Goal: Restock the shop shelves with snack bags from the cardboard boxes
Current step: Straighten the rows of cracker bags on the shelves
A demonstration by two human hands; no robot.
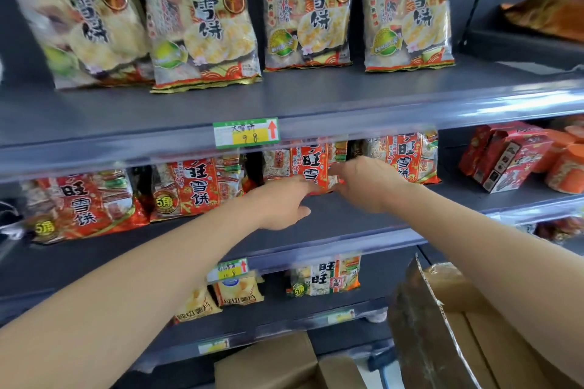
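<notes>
Both my arms reach to the middle shelf [363, 218], where a red snack bag [311, 164] stands third in a row of similar red bags. My left hand [281, 202] stretches fairly straight fingers to the bag's bottom edge, with the thumb hanging free below. My right hand [366, 183] is at the bag's lower right corner, thumb and fingers closed on it. More red bags stand to the left [189, 186] and right [407, 158]. An open cardboard box [448, 300] sits at lower right under my right forearm, its inside hidden.
Large yellow snack bags [303, 6] line the top shelf [316, 98]. Red gift boxes [505, 158] stand at the right of the middle shelf. The lower shelf holds small yellow bags [237, 290] and a white-orange bag [325, 275]. Closed cardboard boxes [268, 360] lie on the floor.
</notes>
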